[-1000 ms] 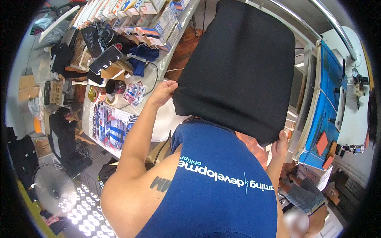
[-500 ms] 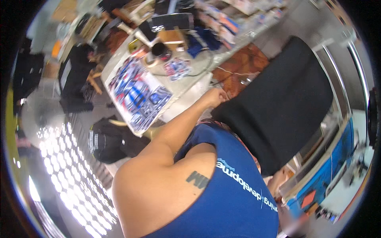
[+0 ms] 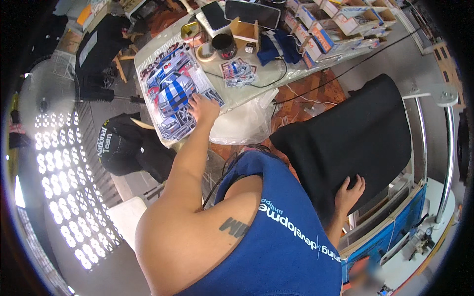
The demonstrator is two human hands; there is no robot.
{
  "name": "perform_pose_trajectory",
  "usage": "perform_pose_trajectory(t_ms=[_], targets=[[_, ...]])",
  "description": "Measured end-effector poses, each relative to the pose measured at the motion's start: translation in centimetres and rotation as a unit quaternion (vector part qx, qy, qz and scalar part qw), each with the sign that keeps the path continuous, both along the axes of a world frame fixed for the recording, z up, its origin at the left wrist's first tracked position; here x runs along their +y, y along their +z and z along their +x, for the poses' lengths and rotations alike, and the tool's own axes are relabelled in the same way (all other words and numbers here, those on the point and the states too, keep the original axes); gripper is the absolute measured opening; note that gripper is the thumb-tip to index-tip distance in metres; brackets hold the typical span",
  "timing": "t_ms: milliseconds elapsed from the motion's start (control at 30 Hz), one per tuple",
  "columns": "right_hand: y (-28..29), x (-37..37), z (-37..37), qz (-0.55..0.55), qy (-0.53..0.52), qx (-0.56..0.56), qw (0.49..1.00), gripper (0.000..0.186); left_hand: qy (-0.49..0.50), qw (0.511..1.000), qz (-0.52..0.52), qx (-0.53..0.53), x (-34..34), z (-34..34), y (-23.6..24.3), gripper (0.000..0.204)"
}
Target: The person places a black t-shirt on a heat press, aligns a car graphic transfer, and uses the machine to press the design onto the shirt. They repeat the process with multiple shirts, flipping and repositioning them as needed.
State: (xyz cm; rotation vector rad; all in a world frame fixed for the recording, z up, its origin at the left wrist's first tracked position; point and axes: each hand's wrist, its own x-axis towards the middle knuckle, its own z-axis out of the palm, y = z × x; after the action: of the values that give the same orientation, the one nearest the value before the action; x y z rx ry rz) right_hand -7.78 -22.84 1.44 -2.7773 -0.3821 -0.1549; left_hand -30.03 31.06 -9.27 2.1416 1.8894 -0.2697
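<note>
My left hand (image 3: 204,109) reaches over the table's near edge, its fingers spread on the right side of a large printed sheet with car pictures (image 3: 174,96). Nothing shows gripped in it. At the right, my right hand (image 3: 349,195) rests open on the lower edge of a large black cloth (image 3: 353,133), fingers apart. The cloth spreads over a framed stand; what lies under it is hidden. Smaller car prints (image 3: 238,73) lie in a pile beyond my left hand.
A black mug (image 3: 224,47), a tape roll (image 3: 205,52) and dark blue cloth (image 3: 279,48) stand or lie on the table (image 3: 269,76). Cardboard bins (image 3: 321,42) line its back. A fan (image 3: 47,98) and black cap (image 3: 118,148) are left; a metal post (image 3: 448,148) rises right.
My left hand has moved left from beside the black cloth's corner to the printed sheet. My right hand has come up from the cloth's lower edge onto it. The view has shifted.
</note>
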Motion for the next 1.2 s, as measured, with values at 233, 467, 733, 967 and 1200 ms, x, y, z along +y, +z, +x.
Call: perform_pose_trajectory(t_ms=[233,467,733,967,1200], targets=[[0.4,1.0,-0.5,-0.032,-0.023,0.008,0.999,0.045,0.102,0.992,-0.076,0.027,3.3,3.8,1.9,0.073],[0.5,0.5,-0.3,-0.022,-0.031,0.018,0.999,0.045,0.088,0.993,0.071,-0.034,8.9,-4.8,2.9,0.031],[0.4,0.5,-0.7,-0.01,-0.029,0.015,0.999,0.047,-0.034,0.994,0.074,-0.076,8.6,-6.9,5.5,0.042],[0.9,0.4,-0.3,-0.027,-0.022,0.024,0.999,0.047,0.048,0.998,-0.017,0.03,0.1,2.9,1.9,0.071],[0.8,0.7,-0.6,-0.021,-0.032,0.02,0.999,0.046,-0.026,0.999,-0.022,0.007,3.5,0.9,-0.1,0.047]])
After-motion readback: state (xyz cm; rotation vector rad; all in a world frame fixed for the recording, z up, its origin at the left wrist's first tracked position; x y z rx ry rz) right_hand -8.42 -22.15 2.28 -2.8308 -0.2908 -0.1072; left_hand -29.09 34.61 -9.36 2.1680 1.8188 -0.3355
